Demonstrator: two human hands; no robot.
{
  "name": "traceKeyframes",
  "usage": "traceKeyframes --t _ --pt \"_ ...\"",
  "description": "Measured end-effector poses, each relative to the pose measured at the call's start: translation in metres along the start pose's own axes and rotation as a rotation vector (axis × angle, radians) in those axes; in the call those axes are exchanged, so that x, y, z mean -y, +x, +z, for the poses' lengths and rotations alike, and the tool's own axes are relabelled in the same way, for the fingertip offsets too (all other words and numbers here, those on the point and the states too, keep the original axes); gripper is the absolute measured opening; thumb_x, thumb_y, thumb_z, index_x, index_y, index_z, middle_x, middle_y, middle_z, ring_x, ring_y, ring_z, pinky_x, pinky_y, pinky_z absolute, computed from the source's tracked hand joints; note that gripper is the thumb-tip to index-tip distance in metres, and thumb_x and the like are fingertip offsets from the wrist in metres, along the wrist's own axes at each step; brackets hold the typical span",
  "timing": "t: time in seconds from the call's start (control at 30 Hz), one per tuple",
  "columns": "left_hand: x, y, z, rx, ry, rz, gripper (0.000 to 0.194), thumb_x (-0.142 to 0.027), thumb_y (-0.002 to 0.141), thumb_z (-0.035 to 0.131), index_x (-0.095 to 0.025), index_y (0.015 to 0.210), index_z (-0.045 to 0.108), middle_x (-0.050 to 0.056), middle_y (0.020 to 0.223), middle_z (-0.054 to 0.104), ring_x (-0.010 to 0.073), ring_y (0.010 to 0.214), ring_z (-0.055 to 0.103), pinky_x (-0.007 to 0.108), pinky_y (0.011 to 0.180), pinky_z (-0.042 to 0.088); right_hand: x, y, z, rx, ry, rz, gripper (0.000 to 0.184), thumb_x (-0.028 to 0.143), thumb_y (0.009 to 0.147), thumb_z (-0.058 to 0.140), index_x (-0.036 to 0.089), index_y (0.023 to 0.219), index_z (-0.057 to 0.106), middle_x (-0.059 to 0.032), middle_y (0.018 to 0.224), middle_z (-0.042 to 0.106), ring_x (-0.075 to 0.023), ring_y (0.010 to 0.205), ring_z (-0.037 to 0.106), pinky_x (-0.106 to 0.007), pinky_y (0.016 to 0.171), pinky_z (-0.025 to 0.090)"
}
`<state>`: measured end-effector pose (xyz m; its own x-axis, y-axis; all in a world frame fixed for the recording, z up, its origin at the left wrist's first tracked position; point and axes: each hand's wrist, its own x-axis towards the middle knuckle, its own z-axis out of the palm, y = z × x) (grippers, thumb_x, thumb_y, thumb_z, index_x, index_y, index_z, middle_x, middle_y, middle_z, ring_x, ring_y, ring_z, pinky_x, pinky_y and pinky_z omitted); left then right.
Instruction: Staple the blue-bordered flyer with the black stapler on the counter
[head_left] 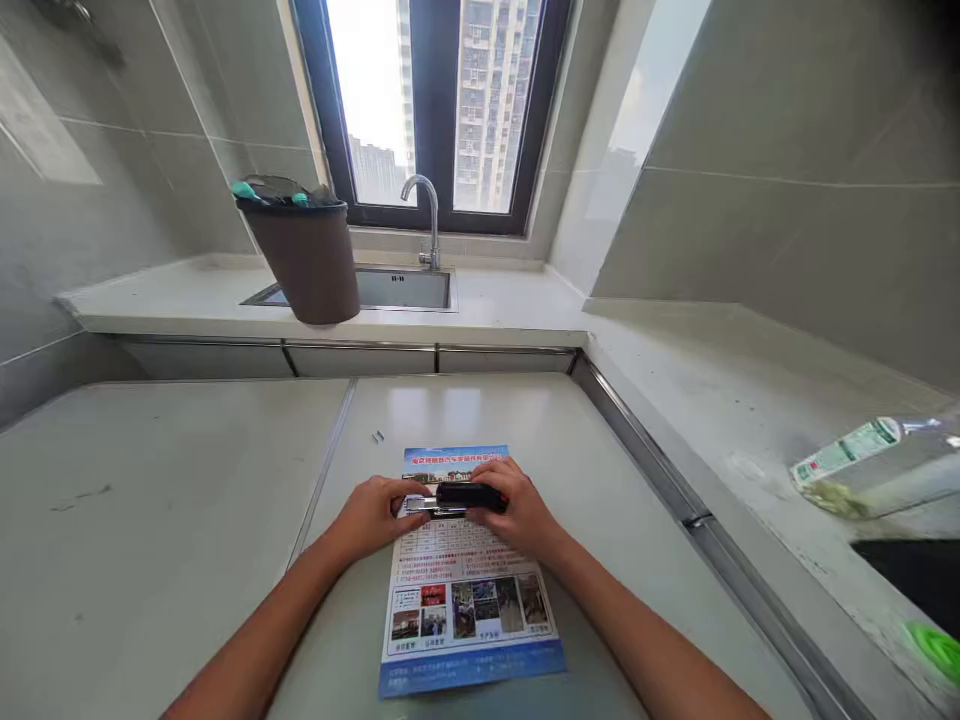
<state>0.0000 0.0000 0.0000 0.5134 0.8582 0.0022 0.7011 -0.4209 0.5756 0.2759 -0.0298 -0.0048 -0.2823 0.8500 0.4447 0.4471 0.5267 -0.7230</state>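
A black stapler [466,495] is held level above a printed leaflet [469,640] with blue edges, small photos and red text. My right hand [519,508] grips its black body from the right. At the other end, my left hand [375,515] pinches a silver metal part [420,505] that sticks out to the left of the body. Whether staples sit inside it is too small to tell. Two tiny silver pieces [377,436], which look like staple strips, lie on the white surface just beyond the leaflet's upper left corner.
The white work surface [187,530] has a seam left of the leaflet. Beyond it, a brown bin [307,265] stands at the sink [409,290] with a tap [430,220]. On the right-hand counter [675,380] lie a clear labelled package [877,470] and a green coil [936,650].
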Motion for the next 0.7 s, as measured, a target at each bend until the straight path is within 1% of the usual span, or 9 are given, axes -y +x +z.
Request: traceKeyframes --t 0.07,0.17,0.23,0.3,0.37,0.43,0.53,0.63,0.7 --pt "0.0 0.0 0.0 -0.015 -0.05 -0.016 0.044 -0.043 0.085 0.073 -0.028 0.126 0.069 -0.009 0.061 0.034 0.012 0.056 0.037 0.025 0.059 0.026 0.005 -0.002 -0.002 -0.033 0.022 0.036 0.03 0.019 0.075 0.085 0.026 0.103 0.076 -0.0038 0.102 0.077 -0.0255 0.097 0.067 -0.042 0.088 0.053" --pt "0.0 0.0 -0.002 -0.071 -0.154 -0.029 0.065 -0.043 0.08 0.078 -0.027 0.139 0.055 -0.01 0.066 0.035 0.0121 0.06 0.039 0.024 0.06 0.029 0.01 -0.003 -0.006 -0.106 0.021 0.038 0.031 0.018 0.081 0.081 0.028 0.11 0.075 -0.0027 0.101 0.077 -0.0244 0.097 0.068 -0.04 0.087 0.056" --pt "0.0 0.001 -0.003 -0.128 -0.237 -0.026 0.068 -0.042 0.078 0.081 -0.025 0.137 0.052 -0.009 0.071 0.037 0.0121 0.063 0.041 0.023 0.061 0.031 0.011 -0.003 -0.009 -0.162 -0.002 -0.006 0.037 0.017 0.083 0.079 0.03 0.116 0.073 -0.0028 0.108 0.077 -0.0246 0.102 0.069 -0.041 0.089 0.057" --pt "-0.002 0.001 -0.003 -0.165 -0.35 -0.021 0.06 -0.043 0.081 0.079 -0.025 0.131 0.051 -0.009 0.072 0.04 0.0118 0.065 0.042 0.023 0.062 0.032 0.011 -0.002 -0.011 -0.213 -0.043 -0.1 0.041 0.013 0.085 0.075 0.031 0.122 0.07 -0.0033 0.116 0.076 -0.0254 0.108 0.068 -0.043 0.094 0.057" --pt "-0.004 0.001 -0.003 -0.122 -0.522 -0.023 0.052 -0.043 0.086 0.076 -0.024 0.127 0.05 -0.008 0.073 0.047 0.0112 0.064 0.044 0.022 0.062 0.034 0.012 -0.003 -0.011 -0.243 -0.102 -0.22 0.046 0.006 0.087 0.065 0.032 0.126 0.068 -0.0035 0.119 0.075 -0.0257 0.112 0.067 -0.045 0.096 0.057" --pt "-0.006 0.001 -0.002 -0.009 -0.724 -0.037 0.048 -0.043 0.088 0.075 -0.023 0.123 0.049 -0.006 0.078 0.057 0.0093 0.06 0.047 0.022 0.058 0.035 0.015 -0.004 -0.011 -0.259 -0.17 -0.34 0.053 0.0 0.088 0.056 0.031 0.13 0.066 -0.0038 0.121 0.075 -0.0255 0.115 0.065 -0.047 0.096 0.057" --pt "-0.009 0.001 -0.001 0.135 -0.977 -0.085 0.049 -0.043 0.086 0.078 -0.02 0.121 0.052 0.004 0.095 0.07 0.0097 0.058 0.058 0.023 0.054 0.042 0.02 -0.006 -0.01 -0.24 -0.293 -0.482 0.055 -0.003 0.09 0.054 0.028 0.135 0.063 -0.0039 0.122 0.075 -0.0245 0.115 0.065 -0.045 0.095 0.057" --pt "-0.008 -0.001 -0.003 0.192 -1.176 -0.156 0.054 -0.034 0.082 0.084 -0.017 0.126 0.057 0.014 0.115 0.072 0.0197 0.086 0.073 0.031 0.076 0.057 0.024 -0.008 -0.008 -0.207 -0.416 -0.582 0.046 0.001 0.094 0.058 0.027 0.131 0.065 -0.0018 0.121 0.077 -0.0224 0.112 0.066 -0.043 0.094 0.056" --pt "-0.006 -0.003 -0.005 0.217 -1.278 -0.203 0.052 -0.026 0.081 0.085 -0.016 0.127 0.062 0.016 0.121 0.072 0.0225 0.1 0.073 0.034 0.091 0.057 0.025 -0.009 -0.007 -0.197 -0.473 -0.628 0.039 0.004 0.096 0.059 0.026 0.127 0.067 0.0 0.121 0.077 -0.0215 0.111 0.066 -0.042 0.095 0.054"
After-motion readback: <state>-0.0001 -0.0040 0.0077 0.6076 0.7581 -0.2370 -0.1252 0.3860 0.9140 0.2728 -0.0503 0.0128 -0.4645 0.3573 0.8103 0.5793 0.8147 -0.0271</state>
